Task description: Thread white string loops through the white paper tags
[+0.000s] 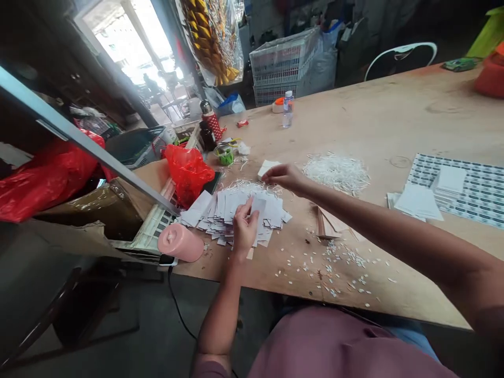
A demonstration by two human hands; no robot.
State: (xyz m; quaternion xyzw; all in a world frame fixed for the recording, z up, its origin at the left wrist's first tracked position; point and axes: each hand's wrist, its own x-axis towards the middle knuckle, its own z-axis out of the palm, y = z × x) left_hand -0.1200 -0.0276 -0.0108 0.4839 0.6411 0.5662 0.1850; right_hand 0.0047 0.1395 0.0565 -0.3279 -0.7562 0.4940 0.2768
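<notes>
The left hand [244,231] holds a white card [259,206] between thumb and fingers; the fingers are pinched on it, and the card projects upward beside the thumb, above a spread pile of similar cards [222,212] on the worktop [354,121]. The right hand [289,178] has its fingers drawn together and pointing left, the tips at the near edge of a small cream-white stack [269,167] that lies just beyond the pile; whether they pinch its top piece, touch it or hang slightly above it cannot be told. White string-like strips [252,186] lie between this stack and the pile, and a larger heap of strips [336,172] lies on the far side of the right forearm. The lower part of the held card is concealed by the left thumb and palm, and the curled fingertips of the right hand are too small to separate clearly. The right forearm covers part of the pinkish-brown card stack [327,223], and the upper arm is cut off at the right margin. The left forearm rises steeply from the lower margin, with the palm turned toward the right hand and the fingers upward. The right arm reaches in obliquely from the right, nearly straight, with the wrist bent and the back of the hand uppermost.
</notes>
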